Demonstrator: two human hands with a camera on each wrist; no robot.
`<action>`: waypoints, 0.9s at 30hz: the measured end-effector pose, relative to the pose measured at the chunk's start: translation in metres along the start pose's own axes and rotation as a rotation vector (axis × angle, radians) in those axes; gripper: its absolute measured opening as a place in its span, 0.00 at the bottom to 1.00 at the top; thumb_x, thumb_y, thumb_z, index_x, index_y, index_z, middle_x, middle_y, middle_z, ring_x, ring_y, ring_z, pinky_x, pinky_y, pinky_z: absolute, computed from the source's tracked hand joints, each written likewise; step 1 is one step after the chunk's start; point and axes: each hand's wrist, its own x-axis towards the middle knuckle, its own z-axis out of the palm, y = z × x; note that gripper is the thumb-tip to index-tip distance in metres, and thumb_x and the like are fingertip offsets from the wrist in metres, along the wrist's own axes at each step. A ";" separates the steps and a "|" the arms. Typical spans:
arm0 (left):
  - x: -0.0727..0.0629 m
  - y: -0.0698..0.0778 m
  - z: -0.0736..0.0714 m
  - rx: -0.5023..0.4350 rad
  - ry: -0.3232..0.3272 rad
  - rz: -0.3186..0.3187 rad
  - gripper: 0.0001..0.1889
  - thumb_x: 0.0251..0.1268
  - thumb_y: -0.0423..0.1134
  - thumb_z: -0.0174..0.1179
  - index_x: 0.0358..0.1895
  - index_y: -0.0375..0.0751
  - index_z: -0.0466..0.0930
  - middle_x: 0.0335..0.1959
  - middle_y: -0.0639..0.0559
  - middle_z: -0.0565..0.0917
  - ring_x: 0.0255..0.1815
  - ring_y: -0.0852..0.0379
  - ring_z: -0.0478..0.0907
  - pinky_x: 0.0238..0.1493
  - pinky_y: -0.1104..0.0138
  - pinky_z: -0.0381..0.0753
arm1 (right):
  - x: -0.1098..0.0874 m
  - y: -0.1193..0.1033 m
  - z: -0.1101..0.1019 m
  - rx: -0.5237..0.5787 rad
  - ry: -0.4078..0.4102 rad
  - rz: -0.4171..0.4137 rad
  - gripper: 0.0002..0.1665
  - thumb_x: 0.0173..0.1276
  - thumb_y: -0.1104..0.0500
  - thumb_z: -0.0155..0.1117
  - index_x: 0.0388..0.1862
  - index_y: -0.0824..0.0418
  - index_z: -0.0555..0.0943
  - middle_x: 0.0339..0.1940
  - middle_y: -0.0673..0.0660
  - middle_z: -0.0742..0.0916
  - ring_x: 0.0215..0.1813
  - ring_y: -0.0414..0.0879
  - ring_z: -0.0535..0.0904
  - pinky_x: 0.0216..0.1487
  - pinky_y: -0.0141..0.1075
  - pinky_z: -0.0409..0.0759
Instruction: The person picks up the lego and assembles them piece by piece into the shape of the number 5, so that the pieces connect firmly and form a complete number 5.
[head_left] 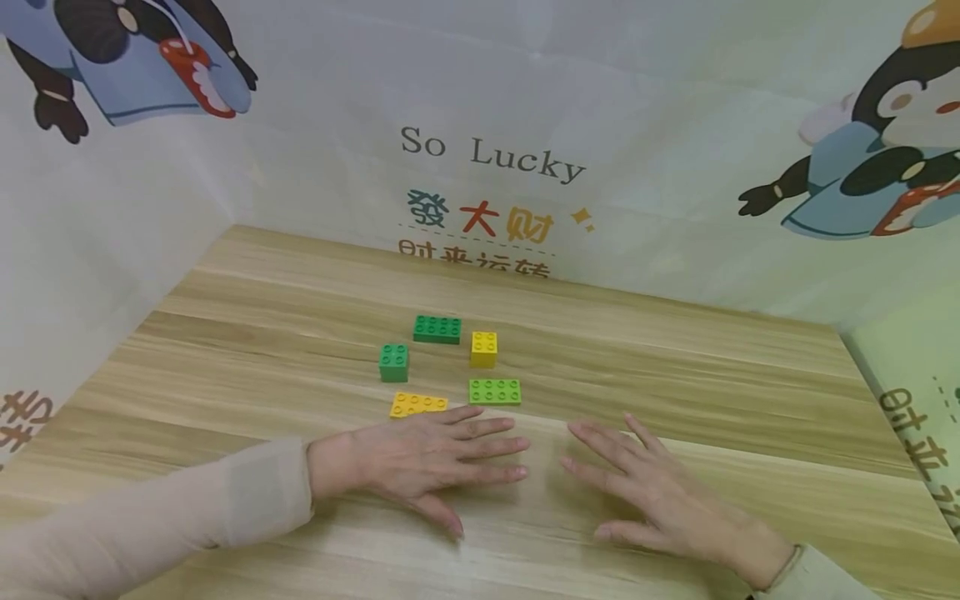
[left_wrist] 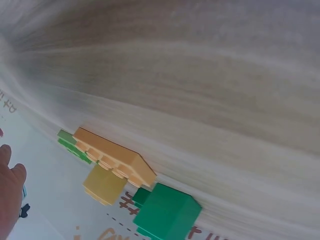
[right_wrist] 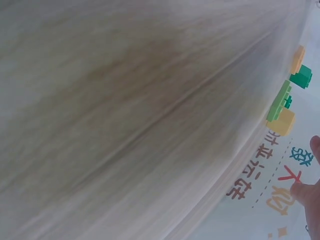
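My left hand [head_left: 442, 457] is spread with straight fingers just in front of the bricks, overlapping the near edge of a flat orange-yellow brick [head_left: 418, 403] in the head view. To its right, my right hand [head_left: 652, 492] has its fingers apart and holds nothing. Beyond the left fingertips lies a lime-green brick [head_left: 495, 392]. Farther back are a square yellow brick [head_left: 483, 350], a square green brick [head_left: 393, 363] and a longer dark green brick [head_left: 437, 329]. In the left wrist view, the green brick [left_wrist: 167, 212] is nearest the camera.
The bricks lie on a wood-grain table [head_left: 675, 358]. Behind it hangs a white printed cloth [head_left: 600, 100] with cartoon penguins and lettering, which also closes off the left and right sides.
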 end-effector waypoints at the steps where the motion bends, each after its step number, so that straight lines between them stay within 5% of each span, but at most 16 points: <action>1: -0.001 0.000 0.000 -0.017 0.000 -0.018 0.42 0.61 0.71 0.41 0.73 0.50 0.54 0.75 0.49 0.55 0.75 0.49 0.50 0.72 0.55 0.54 | 0.001 0.000 0.000 0.014 0.009 0.022 0.41 0.62 0.41 0.61 0.69 0.58 0.66 0.74 0.62 0.61 0.74 0.49 0.57 0.76 0.44 0.34; 8: -0.014 -0.001 -0.003 -0.157 0.021 -0.169 0.38 0.64 0.63 0.48 0.71 0.45 0.58 0.71 0.50 0.64 0.72 0.50 0.58 0.70 0.54 0.59 | 0.010 0.006 0.002 0.079 0.117 0.105 0.35 0.67 0.44 0.57 0.68 0.60 0.67 0.67 0.60 0.72 0.64 0.54 0.70 0.75 0.39 0.49; 18: -0.046 -0.009 -0.002 -0.300 0.265 -0.513 0.28 0.56 0.49 0.65 0.59 0.40 0.74 0.55 0.48 0.80 0.55 0.53 0.77 0.56 0.60 0.77 | 0.033 0.018 0.005 0.172 0.255 0.129 0.32 0.68 0.45 0.56 0.63 0.65 0.71 0.60 0.61 0.77 0.59 0.52 0.73 0.67 0.28 0.64; 27: -0.062 -0.016 0.004 -0.413 0.200 -0.800 0.24 0.53 0.41 0.69 0.55 0.38 0.77 0.53 0.46 0.81 0.53 0.50 0.79 0.53 0.59 0.79 | 0.057 0.025 0.013 0.304 0.277 0.300 0.30 0.57 0.64 0.68 0.60 0.66 0.73 0.57 0.62 0.80 0.58 0.56 0.76 0.57 0.48 0.75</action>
